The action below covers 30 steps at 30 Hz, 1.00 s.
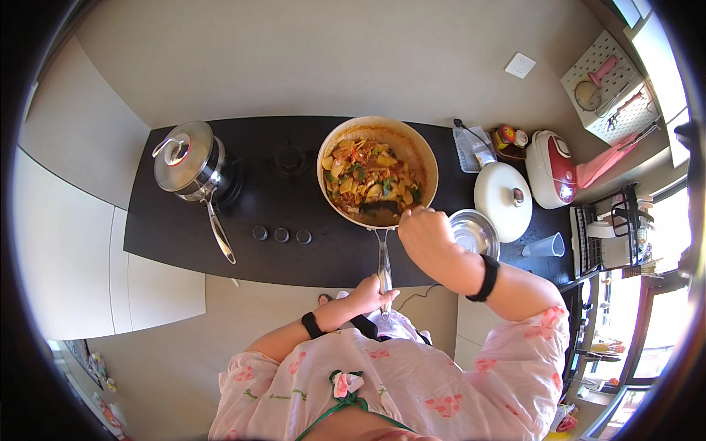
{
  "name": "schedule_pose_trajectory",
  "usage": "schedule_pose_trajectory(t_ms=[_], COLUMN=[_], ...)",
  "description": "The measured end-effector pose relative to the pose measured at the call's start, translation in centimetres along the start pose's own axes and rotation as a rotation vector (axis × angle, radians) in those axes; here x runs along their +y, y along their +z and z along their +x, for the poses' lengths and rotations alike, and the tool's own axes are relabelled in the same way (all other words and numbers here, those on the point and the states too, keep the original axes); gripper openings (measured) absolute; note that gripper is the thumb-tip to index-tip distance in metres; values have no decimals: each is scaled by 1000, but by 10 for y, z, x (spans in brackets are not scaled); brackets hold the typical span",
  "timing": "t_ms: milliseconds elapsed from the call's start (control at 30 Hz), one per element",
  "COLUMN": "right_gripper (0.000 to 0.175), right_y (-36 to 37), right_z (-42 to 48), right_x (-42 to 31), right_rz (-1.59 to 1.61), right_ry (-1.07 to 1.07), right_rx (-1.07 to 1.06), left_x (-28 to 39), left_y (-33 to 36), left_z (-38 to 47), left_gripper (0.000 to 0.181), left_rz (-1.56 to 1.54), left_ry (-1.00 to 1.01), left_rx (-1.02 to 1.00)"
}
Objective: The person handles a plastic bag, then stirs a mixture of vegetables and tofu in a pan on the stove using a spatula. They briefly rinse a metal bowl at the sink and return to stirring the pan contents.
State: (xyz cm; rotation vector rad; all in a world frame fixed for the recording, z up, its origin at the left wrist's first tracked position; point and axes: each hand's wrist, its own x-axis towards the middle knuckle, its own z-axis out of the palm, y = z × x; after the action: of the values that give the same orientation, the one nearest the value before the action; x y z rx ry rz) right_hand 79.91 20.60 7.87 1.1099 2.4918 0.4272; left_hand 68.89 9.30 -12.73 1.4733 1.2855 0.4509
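Note:
A deep cream-coloured frying pan (425, 160) sits on the dark cooktop, half filled with sliced yellow vegetables (353, 176), green leaves and reddish sauce. My left hand (370, 295) is wrapped around the pan's shiny metal handle (384, 253), near its end. Over the pan's front right rim, my right hand (424, 234) grips a spatula whose dark blade (379, 208) lies in the food along the near side. The fingers hide the spatula's handle.
At the left stands a lidded steel saucepan (190, 165), its handle jutting forward. Three control knobs (282, 235) line the front. Right of the pan are a steel bowl (475, 234), a white lid (502, 201), a plastic cup (545, 246), a rice cooker (551, 170) and a dish rack (586, 242).

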Motion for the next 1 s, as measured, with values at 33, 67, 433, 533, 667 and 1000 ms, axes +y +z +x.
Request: schedule_pose_trajectory(t_ms=[33,67,433,533,667,1000], right_gripper=[16,15,26,35,44,22], right_y=[11,22,46,53,87,55], right_z=[8,17,-15,-7,27,-27], right_x=[-2,2,85,84,70,109], right_rz=[-40,-31,285,362,315,273], right_ry=[88,146,360,413,464,369], right_rx=[10,59,203,243,118,211], left_x=[0,0,14,7,-3,-3], left_y=[0,0,-9,-4,4,0], left_z=[0,0,-4,-2,0,0], left_gripper=[52,52,48,48,47,46], left_rz=[10,20,-157,-70,22,-48], left_ry=[-2,-4,-33,10,-21,-32], left_rx=[6,13,-76,-3,44,-19])
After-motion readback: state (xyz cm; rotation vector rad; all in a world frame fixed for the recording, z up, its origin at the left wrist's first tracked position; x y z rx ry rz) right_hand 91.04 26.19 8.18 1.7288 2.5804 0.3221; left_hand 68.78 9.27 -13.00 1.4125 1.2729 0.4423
